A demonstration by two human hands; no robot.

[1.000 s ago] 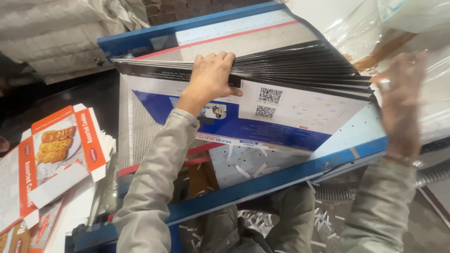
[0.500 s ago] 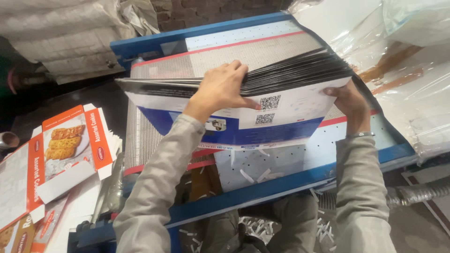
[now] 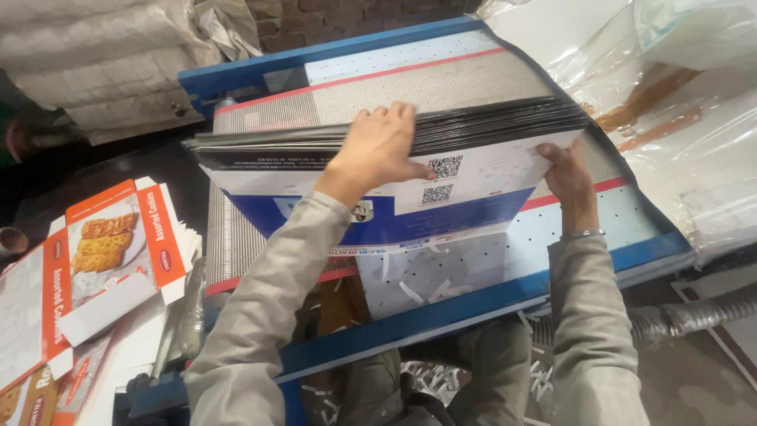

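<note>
While upright, sheet stack [image 3: 473, 126] between hands [image 3: 378, 150]

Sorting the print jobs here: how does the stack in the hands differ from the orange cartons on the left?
The blue-and-white sheet stack stands on edge, gripped by the left hand and right hand; the orange carton blanks lie flat, untouched. The stack's edges look black; the blanks show biscuit pictures. Both are flat printed card.

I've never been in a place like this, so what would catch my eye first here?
The thick stack of printed cards, stood on edge across the blue-framed table in the middle. The left hand grips its top and the right hand its right end. At far left, orange-and-white flat cartons lie piled, and white paper scraps litter the table's near part.
</note>
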